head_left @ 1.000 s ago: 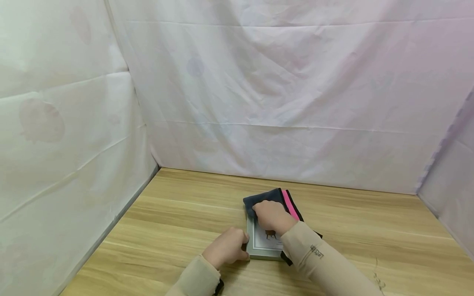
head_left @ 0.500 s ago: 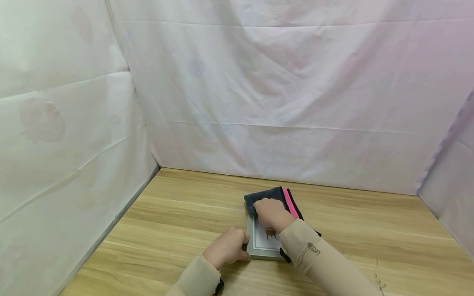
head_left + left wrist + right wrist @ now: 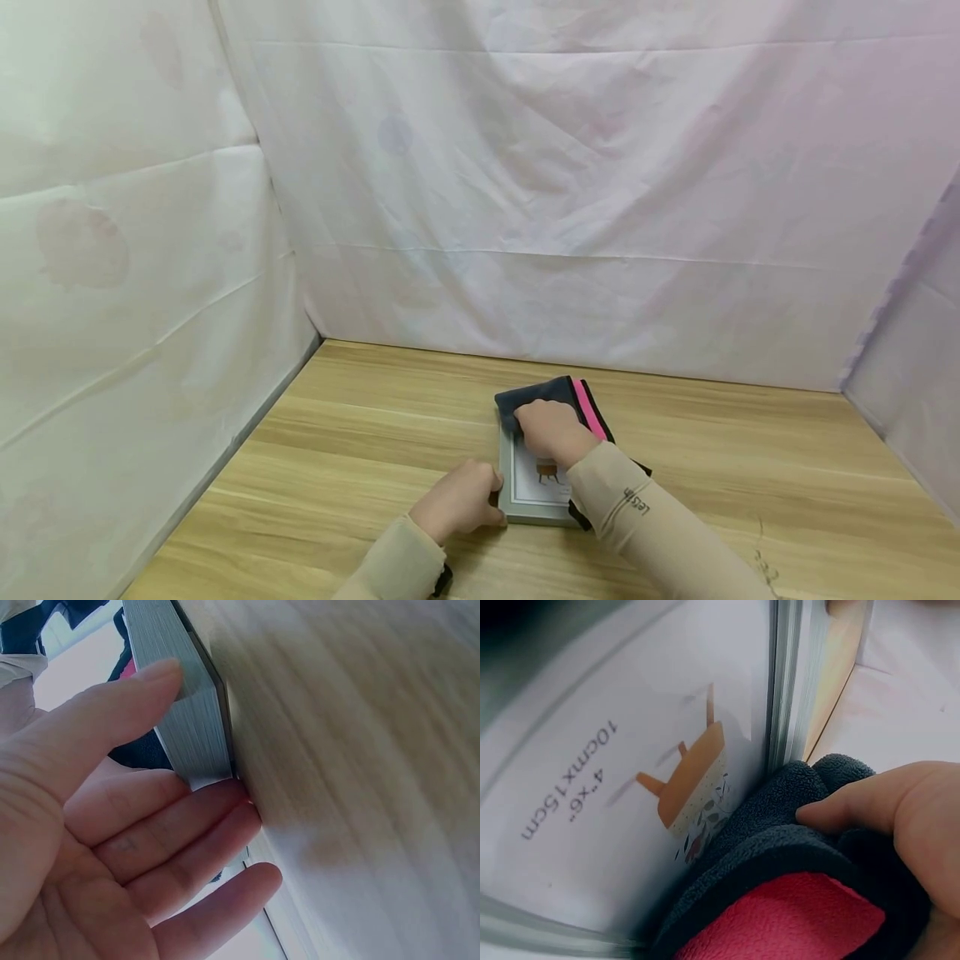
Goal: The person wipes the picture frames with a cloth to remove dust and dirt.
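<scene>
A picture frame (image 3: pixel 534 514) with a pale grey-green rim lies face up on the wooden table. Its white insert shows a chair drawing and a size label in the right wrist view. My left hand (image 3: pixel 459 498) holds the near left corner, thumb (image 3: pixel 142 694) on one side of the rim and fingers on the adjoining side. Bunched in my right hand (image 3: pixel 553 432) is a dark blue fleecy cloth (image 3: pixel 769 806) with a pink stripe, pressed against the frame's far left part. Hand and sleeve hide much of the frame's right side in the head view.
The wooden table (image 3: pixel 360 433) runs back to a white fabric curtain (image 3: pixel 570 183). Another white sheet (image 3: pixel 135 250) hangs along the left side. A dark thin scribble-like mark (image 3: pixel 763 558) shows on the tabletop at the right front.
My right hand and the cloth have shifted slightly farther up the frame, away from me. My left hand keeps its place at the corner.
</scene>
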### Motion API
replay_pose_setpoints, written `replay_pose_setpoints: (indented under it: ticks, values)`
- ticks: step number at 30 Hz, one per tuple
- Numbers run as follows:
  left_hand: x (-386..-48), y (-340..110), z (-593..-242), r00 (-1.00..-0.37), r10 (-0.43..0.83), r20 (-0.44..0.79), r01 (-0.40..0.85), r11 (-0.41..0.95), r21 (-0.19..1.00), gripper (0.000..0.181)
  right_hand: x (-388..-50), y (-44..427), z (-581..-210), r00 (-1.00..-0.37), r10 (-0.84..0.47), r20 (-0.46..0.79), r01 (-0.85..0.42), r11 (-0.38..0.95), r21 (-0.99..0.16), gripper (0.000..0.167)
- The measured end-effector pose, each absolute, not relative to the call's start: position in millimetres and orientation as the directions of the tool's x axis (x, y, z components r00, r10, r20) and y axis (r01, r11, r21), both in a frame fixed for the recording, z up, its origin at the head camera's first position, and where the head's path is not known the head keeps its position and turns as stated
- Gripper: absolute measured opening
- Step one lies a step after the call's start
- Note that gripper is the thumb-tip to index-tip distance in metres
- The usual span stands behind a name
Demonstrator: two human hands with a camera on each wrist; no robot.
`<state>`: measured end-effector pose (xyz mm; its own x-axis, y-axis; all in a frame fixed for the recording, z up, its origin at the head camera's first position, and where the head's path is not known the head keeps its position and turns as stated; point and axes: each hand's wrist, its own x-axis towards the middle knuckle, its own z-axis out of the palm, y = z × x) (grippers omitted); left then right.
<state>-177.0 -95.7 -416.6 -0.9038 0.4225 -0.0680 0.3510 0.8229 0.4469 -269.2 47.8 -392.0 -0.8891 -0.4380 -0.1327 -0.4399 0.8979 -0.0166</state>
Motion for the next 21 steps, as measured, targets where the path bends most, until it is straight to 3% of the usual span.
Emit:
replay_pose_setpoints:
  ticks: [21]
  values:
    - [-177,-96,-418,-0.907,0.418,-0.042,0.360,0.825,0.435,0.047,-273,62,-390,-0.902,-0.411,-0.128,-0.414,0.910,-0.009,0.006]
